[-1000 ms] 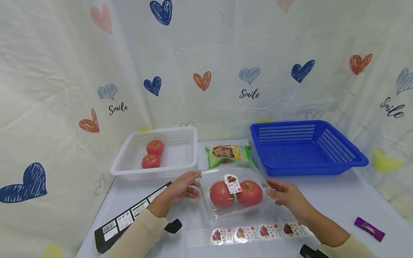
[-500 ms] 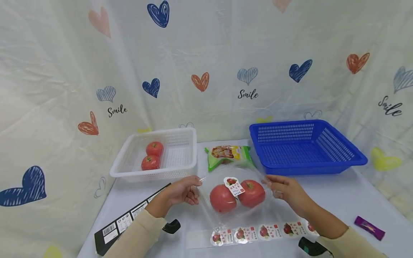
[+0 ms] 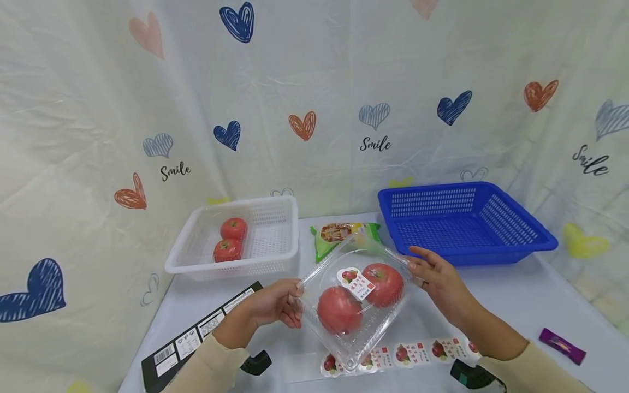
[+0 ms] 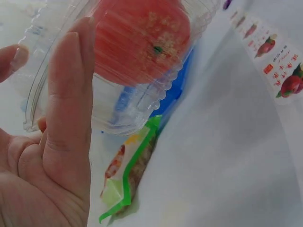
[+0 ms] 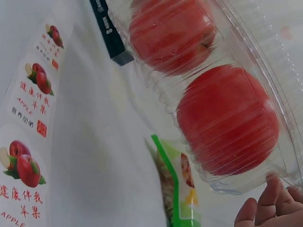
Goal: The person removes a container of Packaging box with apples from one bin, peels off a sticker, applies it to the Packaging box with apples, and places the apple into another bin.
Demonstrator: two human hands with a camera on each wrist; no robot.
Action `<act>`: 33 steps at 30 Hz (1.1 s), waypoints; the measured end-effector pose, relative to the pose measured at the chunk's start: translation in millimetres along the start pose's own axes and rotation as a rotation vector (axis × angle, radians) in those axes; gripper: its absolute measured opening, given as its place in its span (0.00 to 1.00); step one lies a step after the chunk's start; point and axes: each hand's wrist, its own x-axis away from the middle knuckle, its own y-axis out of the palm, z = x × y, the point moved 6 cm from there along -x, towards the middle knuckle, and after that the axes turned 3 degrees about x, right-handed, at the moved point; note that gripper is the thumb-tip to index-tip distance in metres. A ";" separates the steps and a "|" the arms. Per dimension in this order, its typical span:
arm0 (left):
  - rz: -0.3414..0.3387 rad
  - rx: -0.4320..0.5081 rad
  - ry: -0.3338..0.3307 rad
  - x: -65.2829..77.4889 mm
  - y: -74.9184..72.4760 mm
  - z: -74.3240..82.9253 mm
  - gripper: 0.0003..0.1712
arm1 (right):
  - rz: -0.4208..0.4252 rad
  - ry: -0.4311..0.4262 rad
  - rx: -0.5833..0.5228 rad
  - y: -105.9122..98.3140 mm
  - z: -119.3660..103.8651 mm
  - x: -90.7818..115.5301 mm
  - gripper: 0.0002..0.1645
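Note:
A clear plastic clamshell box (image 3: 314,333) is held up above the table, tilted with its right side higher. Inside are two red apples (image 3: 339,310), and a white apple label (image 3: 355,283) sticks to the lid. My left hand (image 3: 276,305) pinches the box's left edge between thumb and fingers. On the opposite edge my right hand (image 3: 438,279) grips the right corner. In the right wrist view the fingertips (image 5: 271,189) touch the box's end. Below the box lies a strip of apple labels (image 3: 411,353), partly covered by it.
A white basket (image 3: 275,262) with two red apples (image 3: 229,240) stands back left, a blue basket (image 3: 467,256) back right. Between them lies a green food packet (image 3: 324,236). A long black box (image 3: 187,341) is at left, a purple wrapped snack (image 3: 562,346) at right.
Both hands have turned the clamshell box: its right side has risen and its near corner now points down over the label strip. The grip on both sides stays.

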 end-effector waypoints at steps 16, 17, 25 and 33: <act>0.211 0.023 -0.004 12.0 -22.5 -1.3 0.12 | -0.087 0.331 -0.279 84.7 18.2 34.2 0.50; 0.204 0.028 -0.002 11.3 -21.2 -3.1 0.13 | -0.094 0.333 -0.271 89.3 18.6 34.5 0.50; 0.092 0.078 -0.038 9.5 6.1 -15.2 0.19 | -0.013 0.274 -0.072 88.5 18.6 20.7 0.48; 0.064 0.093 -0.060 9.4 24.6 -9.2 0.16 | 0.005 0.260 0.011 79.4 10.5 12.8 0.52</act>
